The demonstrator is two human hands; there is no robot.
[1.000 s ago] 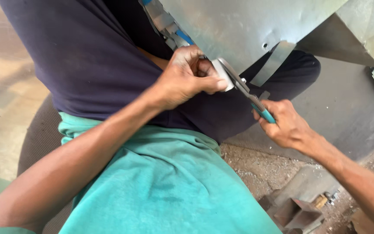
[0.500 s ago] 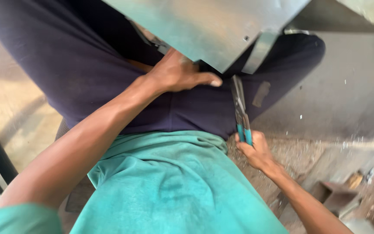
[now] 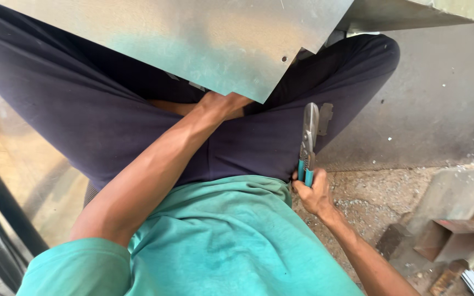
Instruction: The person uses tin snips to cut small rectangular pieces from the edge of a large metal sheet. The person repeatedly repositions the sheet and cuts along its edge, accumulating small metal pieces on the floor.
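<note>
Across the top of the view, a large sheet of grey galvanised metal (image 3: 193, 44) lies over the lap of a seated person in dark trousers (image 3: 111, 126) and a teal shirt (image 3: 231, 241). Its lower corner juts down toward the middle, with a small hole near the edge. Beneath that corner the left hand (image 3: 223, 104) reaches under the sheet; only the wrist and heel of the hand show, so I cannot tell whether its fingers are clenched or loose. Lower right, beside the thigh, the right hand (image 3: 314, 192) is clenched around the teal handles of a pair of tin snips (image 3: 307, 137), blades pointing up and apart from the sheet. Rusty metal offcuts (image 3: 451, 241) lie on the gritty floor (image 3: 374, 192).
</note>
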